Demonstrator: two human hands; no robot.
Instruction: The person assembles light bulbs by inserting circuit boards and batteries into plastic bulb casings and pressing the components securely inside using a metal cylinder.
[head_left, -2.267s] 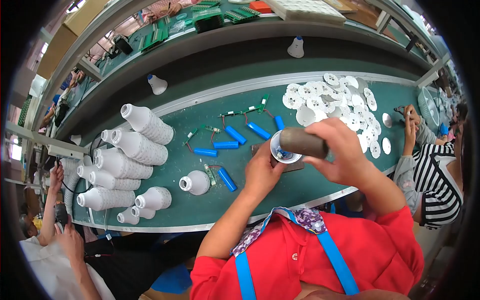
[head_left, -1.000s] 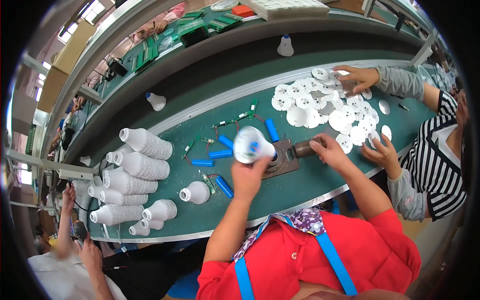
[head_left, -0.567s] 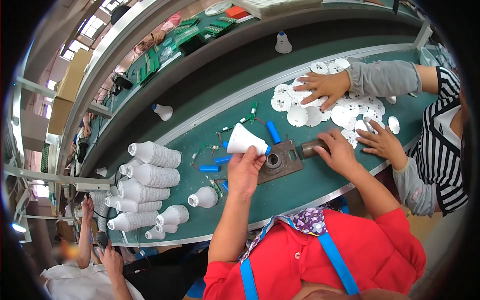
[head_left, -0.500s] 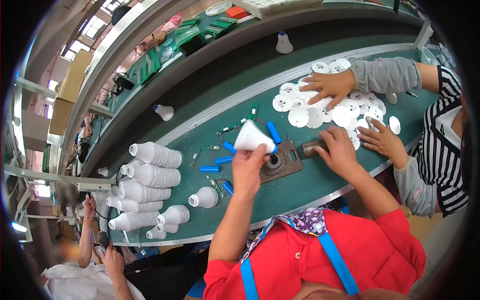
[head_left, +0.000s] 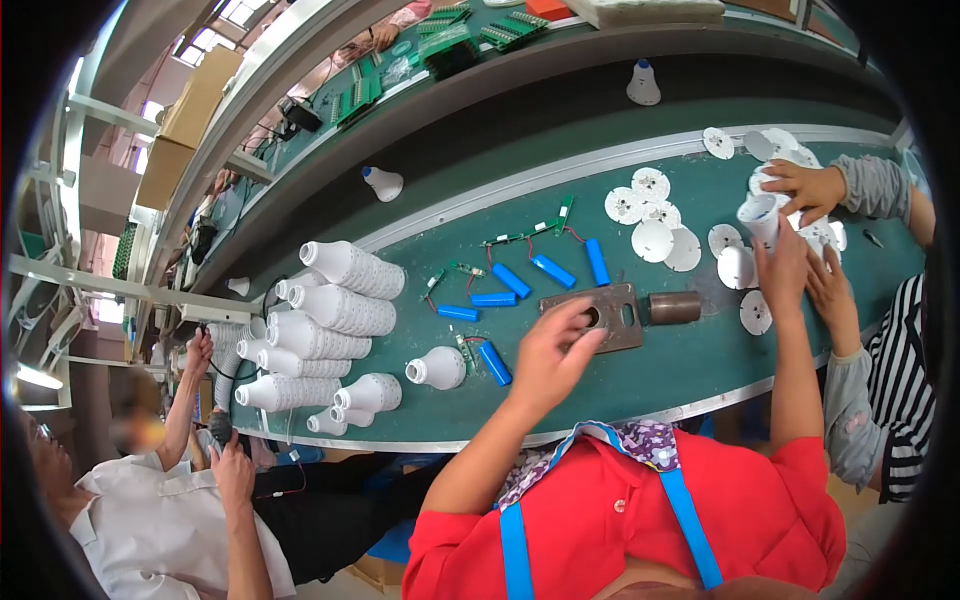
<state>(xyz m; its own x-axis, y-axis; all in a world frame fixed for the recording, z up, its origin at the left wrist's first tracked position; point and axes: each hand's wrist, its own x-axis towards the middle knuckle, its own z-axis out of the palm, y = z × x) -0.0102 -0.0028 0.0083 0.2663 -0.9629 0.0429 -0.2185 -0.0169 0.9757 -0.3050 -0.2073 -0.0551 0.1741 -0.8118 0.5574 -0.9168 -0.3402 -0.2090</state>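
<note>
My right hand [head_left: 785, 268] is closed round a white cone-shaped bulb housing [head_left: 760, 218], its wide end tilted up, beside the pile of white round discs [head_left: 737, 268]. My left hand [head_left: 556, 352] hovers in front of a brown metal plate with a raised ring [head_left: 622, 325]; its fingers are bent and apart, with nothing between them. A short metal cylinder [head_left: 675, 308] lies on the bench just right of the plate. Blue batteries wired to small green circuit boards [head_left: 553, 271] lie beyond and left of the plate. One loose housing [head_left: 436, 368] rests left of my left hand.
Nested stacks of white housings [head_left: 325, 335] occupy the left of the green bench [head_left: 540, 420]. A co-worker's hands [head_left: 810, 190] are among the discs at right. Another person [head_left: 170, 510] sits at left. Two housings with blue tips [head_left: 643, 84] stand in the sunken channel.
The housing has passed from my left hand to my right, which let go of the metal cylinder and moved right to the discs. The co-worker's hands shifted right, and discs are spread apart.
</note>
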